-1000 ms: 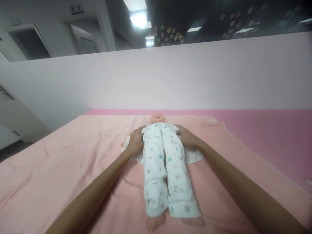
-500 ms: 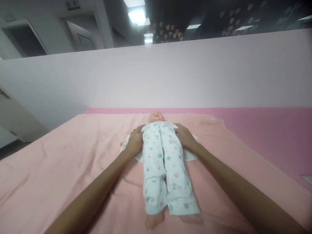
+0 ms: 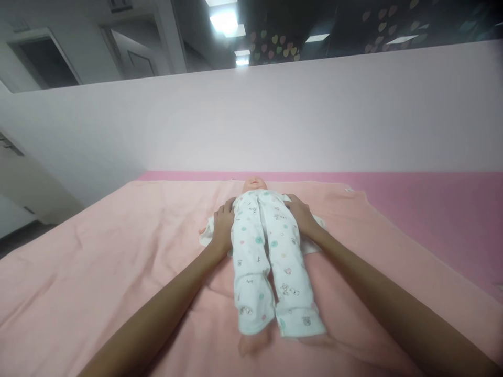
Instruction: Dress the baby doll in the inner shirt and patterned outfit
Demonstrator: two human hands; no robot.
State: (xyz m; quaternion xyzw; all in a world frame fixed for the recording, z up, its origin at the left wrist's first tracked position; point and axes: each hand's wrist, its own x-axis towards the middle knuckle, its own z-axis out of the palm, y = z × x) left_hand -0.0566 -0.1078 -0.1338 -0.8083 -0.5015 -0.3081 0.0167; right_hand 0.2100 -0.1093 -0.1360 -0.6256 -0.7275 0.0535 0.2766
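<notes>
A baby doll (image 3: 255, 183) lies on its back, head away from me and feet toward me. White printed trousers (image 3: 257, 256) cover its legs and reach up over its belly. My left hand (image 3: 223, 222) rests against the left side of the trousers' upper part, its fingers pointing forward. On the right side, my right hand (image 3: 302, 214) lies against the waist, fingertips at the cloth's edge. Whether either hand pinches the cloth is hidden. White cloth of the top (image 3: 312, 246) spreads out beside and under both hands.
The doll lies on a wrinkled pink blanket (image 3: 118, 251) over a pink surface (image 3: 424, 209). Behind stands a white partition wall (image 3: 275, 120). A door with a handle (image 3: 23, 178) is at the far left.
The trousers' upper edge sits slightly farther up the doll. My left hand has turned more upright along its side. The whole view has shifted a little.
</notes>
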